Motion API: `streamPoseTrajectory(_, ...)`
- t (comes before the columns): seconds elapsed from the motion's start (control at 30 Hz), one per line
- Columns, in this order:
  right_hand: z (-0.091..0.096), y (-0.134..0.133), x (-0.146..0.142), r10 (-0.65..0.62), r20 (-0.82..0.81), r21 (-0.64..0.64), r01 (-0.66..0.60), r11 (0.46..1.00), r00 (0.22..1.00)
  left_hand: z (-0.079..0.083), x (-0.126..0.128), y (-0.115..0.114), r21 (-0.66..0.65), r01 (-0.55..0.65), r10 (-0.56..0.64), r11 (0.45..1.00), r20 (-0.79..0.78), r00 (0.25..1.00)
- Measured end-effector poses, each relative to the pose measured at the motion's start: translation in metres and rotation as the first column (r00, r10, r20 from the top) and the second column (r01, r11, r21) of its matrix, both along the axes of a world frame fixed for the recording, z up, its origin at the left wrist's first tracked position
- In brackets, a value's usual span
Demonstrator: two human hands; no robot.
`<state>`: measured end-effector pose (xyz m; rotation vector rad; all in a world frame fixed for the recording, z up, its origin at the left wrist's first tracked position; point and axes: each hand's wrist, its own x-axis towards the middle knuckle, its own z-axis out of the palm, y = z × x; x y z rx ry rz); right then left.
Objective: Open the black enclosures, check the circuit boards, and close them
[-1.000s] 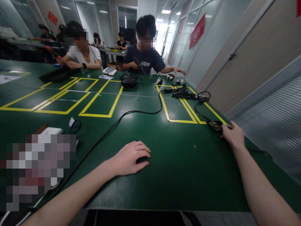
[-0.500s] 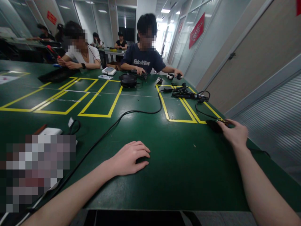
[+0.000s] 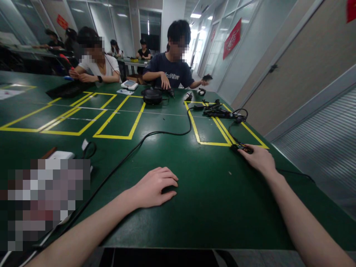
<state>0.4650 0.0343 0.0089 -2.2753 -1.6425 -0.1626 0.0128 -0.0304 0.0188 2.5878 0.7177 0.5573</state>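
My left hand (image 3: 154, 186) rests palm down on the green table (image 3: 194, 207), fingers loosely curled, with nothing seen in it. My right hand (image 3: 257, 158) reaches to the right side of the table and its fingers close on a small black device (image 3: 242, 148) with a cable, lying at the corner of a yellow taped rectangle (image 3: 214, 142). The device is partly covered by my fingers.
A black cable (image 3: 144, 139) runs across the table. A tangle of black tools and cords (image 3: 221, 110) lies beyond the device. A round black unit (image 3: 152, 95) sits far centre. Two people sit across the table. A white box (image 3: 61, 155) is at left.
My right hand has slid left and inward along the table with the small black device. My left hand has stayed put. The person opposite has lifted a hand holding something dark.
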Motion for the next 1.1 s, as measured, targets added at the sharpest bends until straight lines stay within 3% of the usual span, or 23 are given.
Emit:
streamPoseTrajectory(0.07,0.001,0.000,-0.027,0.038,-0.003,-0.041,-0.038,0.998,0.999,-0.001,0.000,0.000,0.003,0.000,0.000,1.000,0.002,1.000)
streamPoseTrajectory(0.13,0.002,-0.004,-0.061,0.156,-0.034,-0.048,-0.158,0.986,0.987,-0.001,0.000,-0.001,0.007,-0.006,0.006,1.000,0.011,1.000)
streamPoseTrajectory(0.23,0.002,-0.021,-0.116,0.412,-0.084,-0.002,-0.414,0.910,0.907,0.000,0.001,-0.002,0.029,-0.044,0.042,0.999,0.053,0.998)
streamPoseTrajectory(0.3,0.002,-0.038,-0.152,0.597,-0.119,0.020,-0.600,0.800,0.793,0.002,0.001,-0.002,0.053,-0.087,0.081,0.995,0.114,0.990)
streamPoseTrajectory(0.4,0.002,-0.065,-0.197,0.827,-0.168,0.018,-0.837,0.546,0.536,0.004,0.000,-0.003,0.072,-0.112,0.095,0.991,0.203,0.975)
streamPoseTrajectory(0.5,0.004,-0.078,-0.221,0.929,-0.217,-0.018,-0.953,0.303,0.299,0.004,-0.001,-0.003,0.048,-0.055,0.044,0.997,0.201,0.979)
streamPoseTrajectory(0.57,0.005,-0.078,-0.224,0.945,-0.248,0.011,-0.975,0.223,0.213,0.004,-0.002,-0.003,0.027,-0.040,0.034,0.999,0.174,0.984)
streamPoseTrajectory(0.67,0.002,-0.072,-0.220,0.949,-0.252,0.127,-0.966,0.227,0.190,0.003,-0.003,-0.002,0.010,-0.054,0.052,0.998,0.135,0.990)
streamPoseTrajectory(0.9,-0.003,-0.068,-0.214,0.956,-0.177,0.345,-0.895,0.283,0.234,-0.002,-0.005,0.002,0.091,-0.128,0.128,0.988,0.007,0.992)
streamPoseTrajectory(1.1,-0.004,-0.065,-0.218,0.963,-0.074,0.373,-0.889,0.267,0.259,-0.008,-0.005,0.005,0.035,-0.131,0.132,0.991,-0.047,0.990)
